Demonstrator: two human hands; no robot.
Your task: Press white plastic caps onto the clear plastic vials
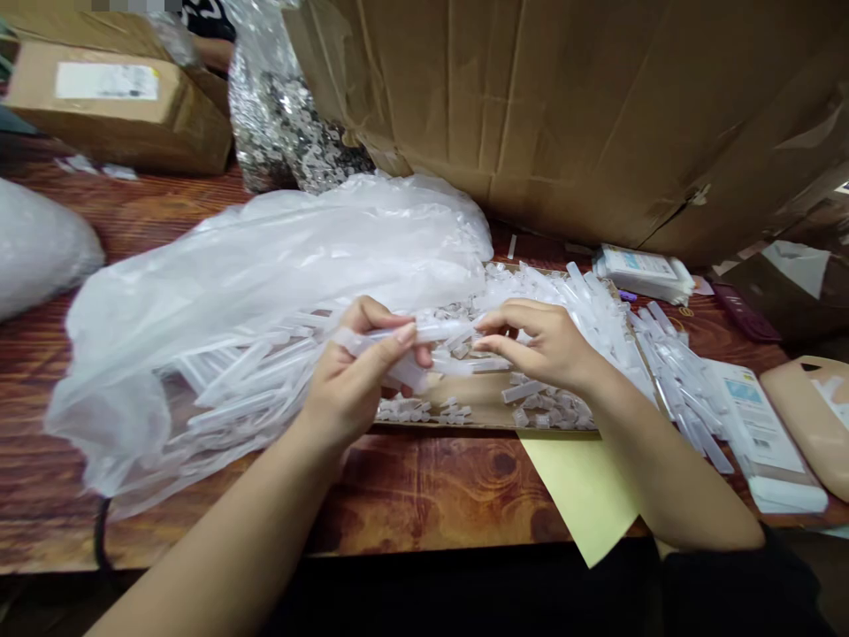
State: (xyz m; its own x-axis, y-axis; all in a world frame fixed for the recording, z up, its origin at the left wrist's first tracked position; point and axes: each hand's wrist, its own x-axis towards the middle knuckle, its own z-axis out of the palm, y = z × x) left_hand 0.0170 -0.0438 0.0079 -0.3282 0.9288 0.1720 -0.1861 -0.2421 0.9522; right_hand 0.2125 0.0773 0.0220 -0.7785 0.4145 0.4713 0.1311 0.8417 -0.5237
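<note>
One slim, cloudy-clear plastic tube [438, 331] lies almost level at the centre of the view, taken as a clock face, with its ends toward nine and three o'clock. It should be light, judging by its thin, see-through look, and fairly stiff along its length. Its smooth wall may slide under dry fingers, and a hard squeeze could dent it. The middle of the barrel seems the best place to hold it, with a light pinch at the tip for control.

The left hand [351, 372] grips the tube's nine o'clock part between thumb and fingers; a pale piece hangs beneath those fingers, too blurred to name. The right hand [544, 341] curls its thumb and forefinger at the three o'clock end; whether they pinch it or only hover, I cannot tell.

The tube looks frosty white with soft highlights, no print visible. Similar tubes [587, 305] crowd a cardboard tray [478, 387] at three o'clock; more lie under a plastic bag [298, 239] toward nine. Small clear caps [554, 409], or bits like them, sit in the tray at four o'clock.
</note>
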